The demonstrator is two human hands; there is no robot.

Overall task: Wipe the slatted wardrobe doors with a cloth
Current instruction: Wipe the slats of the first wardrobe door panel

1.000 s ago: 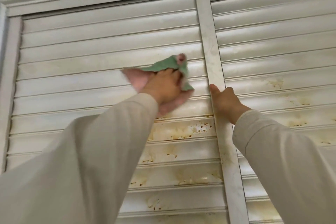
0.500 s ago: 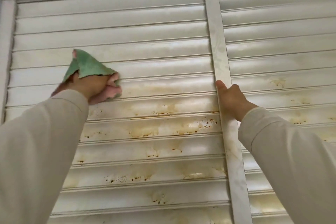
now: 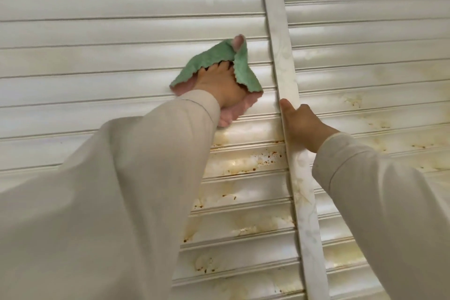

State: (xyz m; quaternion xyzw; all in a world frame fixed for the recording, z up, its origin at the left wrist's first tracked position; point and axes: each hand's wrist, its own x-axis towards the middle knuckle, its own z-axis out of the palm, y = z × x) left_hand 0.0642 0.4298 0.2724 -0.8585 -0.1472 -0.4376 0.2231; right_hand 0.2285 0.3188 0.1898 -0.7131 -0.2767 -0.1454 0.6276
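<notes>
Rightward, left hand (image 3: 222,87) presses cloth (image 3: 214,66) near door stile (image 3: 283,61).

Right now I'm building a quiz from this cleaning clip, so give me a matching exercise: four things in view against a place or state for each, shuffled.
Things:
1. cloth
2. left hand
3. right hand
4. lower slats

Places or states:
A. spotted with brownish stains
B. green on one face, pink on the other
C. grips the upright stile between the two doors
D. presses the cloth against the left door

Pairs: 1-B, 2-D, 3-C, 4-A
</notes>
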